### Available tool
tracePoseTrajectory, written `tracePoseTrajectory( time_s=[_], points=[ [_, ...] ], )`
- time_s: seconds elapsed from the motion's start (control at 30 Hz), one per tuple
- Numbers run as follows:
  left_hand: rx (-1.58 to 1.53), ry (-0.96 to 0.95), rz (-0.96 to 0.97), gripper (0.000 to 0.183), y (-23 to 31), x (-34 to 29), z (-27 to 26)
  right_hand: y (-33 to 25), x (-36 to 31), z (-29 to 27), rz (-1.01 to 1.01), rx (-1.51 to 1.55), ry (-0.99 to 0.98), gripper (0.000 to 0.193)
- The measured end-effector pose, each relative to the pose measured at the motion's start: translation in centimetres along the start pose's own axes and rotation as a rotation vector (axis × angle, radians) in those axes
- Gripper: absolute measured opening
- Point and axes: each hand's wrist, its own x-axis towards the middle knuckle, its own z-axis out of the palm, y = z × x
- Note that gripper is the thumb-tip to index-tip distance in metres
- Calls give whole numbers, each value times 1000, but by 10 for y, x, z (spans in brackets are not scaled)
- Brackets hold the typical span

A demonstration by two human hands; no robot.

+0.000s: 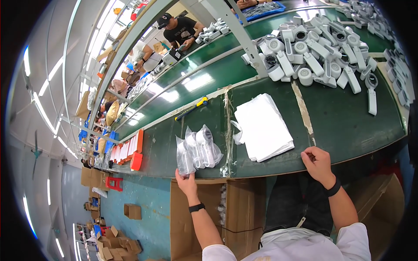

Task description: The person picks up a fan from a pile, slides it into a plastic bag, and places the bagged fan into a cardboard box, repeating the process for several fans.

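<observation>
Several white handheld fans in clear plastic bags [204, 147] lie side by side on the green bench. My left hand [187, 183] has its fingers and thumb closed about the lower end of the leftmost bagged handheld fan [185, 160], at the bench's front edge. To their right lies a stack of thin white bags or sheets [264, 128], with a crumpled flap at its left side. Curled fingers show on my right hand [318, 164], which rests by the front edge, right of the stack; nothing can be seen in it.
A heap of unbagged handheld fans [320, 52] covers the back right. A yellow-and-black cutter [191, 108] lies near the metal frame [241, 37]. Orange boxes [136, 161] stand at left. Cardboard cartons [244, 209] sit below. Across the conveyor [191, 78], a person [180, 32] is at work.
</observation>
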Motion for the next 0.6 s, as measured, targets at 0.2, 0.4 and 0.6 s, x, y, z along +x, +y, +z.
tracePoseTrajectory(
  time_s=[0.2, 0.4, 0.6],
  points=[
    [102, 88, -2, 63, 9, -3, 7, 0, 0, 0, 11, -1, -3, 9],
    [223, 99, -24, 52, 5, -1, 11, 0, 0, 0, 5, -7, -2, 9],
    [398, 133, 88, 45, 17, -6, 10, 3, -1, 2, 1, 14, 3, 8]
  ],
)
